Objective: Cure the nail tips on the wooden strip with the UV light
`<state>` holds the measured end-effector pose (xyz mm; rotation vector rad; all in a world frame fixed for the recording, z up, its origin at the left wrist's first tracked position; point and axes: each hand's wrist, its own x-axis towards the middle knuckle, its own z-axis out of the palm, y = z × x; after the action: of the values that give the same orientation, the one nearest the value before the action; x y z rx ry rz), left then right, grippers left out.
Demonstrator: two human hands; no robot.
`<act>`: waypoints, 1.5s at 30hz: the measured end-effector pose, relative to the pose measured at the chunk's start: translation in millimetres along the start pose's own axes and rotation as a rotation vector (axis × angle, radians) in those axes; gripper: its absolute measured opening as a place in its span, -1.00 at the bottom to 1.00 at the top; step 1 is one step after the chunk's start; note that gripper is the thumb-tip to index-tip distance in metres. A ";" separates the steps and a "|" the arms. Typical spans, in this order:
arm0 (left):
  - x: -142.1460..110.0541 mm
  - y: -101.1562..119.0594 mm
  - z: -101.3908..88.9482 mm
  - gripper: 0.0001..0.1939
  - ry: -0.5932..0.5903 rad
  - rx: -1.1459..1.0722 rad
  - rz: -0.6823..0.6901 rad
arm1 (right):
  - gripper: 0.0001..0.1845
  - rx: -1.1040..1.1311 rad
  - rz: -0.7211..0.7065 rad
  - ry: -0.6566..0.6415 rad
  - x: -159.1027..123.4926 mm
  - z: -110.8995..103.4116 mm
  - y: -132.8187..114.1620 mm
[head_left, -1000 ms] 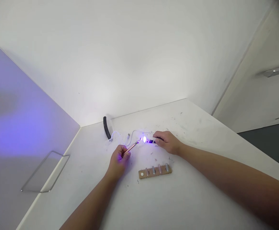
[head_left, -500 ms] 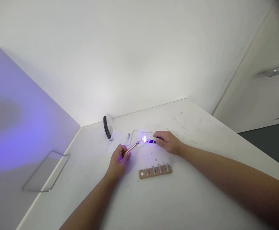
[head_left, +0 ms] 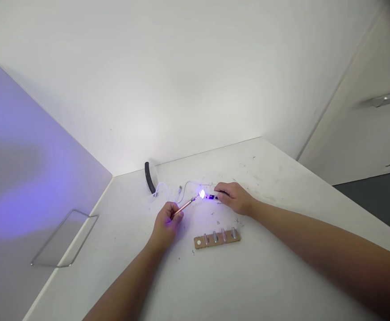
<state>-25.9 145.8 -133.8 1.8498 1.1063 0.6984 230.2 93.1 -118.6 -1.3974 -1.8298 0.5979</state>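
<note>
My left hand [head_left: 166, 222] is closed round a thin copper-coloured pen-like tool [head_left: 184, 206], whose tip points up and right at a bright violet light [head_left: 202, 194]. My right hand [head_left: 233, 197] is closed on a small dark lamp [head_left: 212, 196] that gives off that light, resting on the white table [head_left: 265, 276]. The tool's tip sits right at the glowing end. In front of both hands lies a wooden strip with several metal pegs [head_left: 217, 237].
A white cable [head_left: 175, 191] coils behind the hands, next to a white round object with a black band [head_left: 149, 177] in the corner. A side partition [head_left: 21, 178] stands at the left with violet glow on it and a wire bracket [head_left: 64, 238].
Both hands stay nearly still. The violet glow on the left partition has shifted a little.
</note>
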 end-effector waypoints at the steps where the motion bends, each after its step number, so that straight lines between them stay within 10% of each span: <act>1: 0.0 0.4 0.1 -0.84 -0.004 -0.004 -0.001 | -0.71 0.002 0.004 0.001 0.0 -0.1 -0.3; 45: -0.7 7.9 -0.4 -0.69 -0.003 0.045 0.026 | -0.69 0.039 0.000 0.014 -0.1 1.9 2.2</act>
<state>-23.2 143.3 -126.7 1.9056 1.1055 0.6913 230.0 93.8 -121.4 -1.3727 -1.7974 0.6191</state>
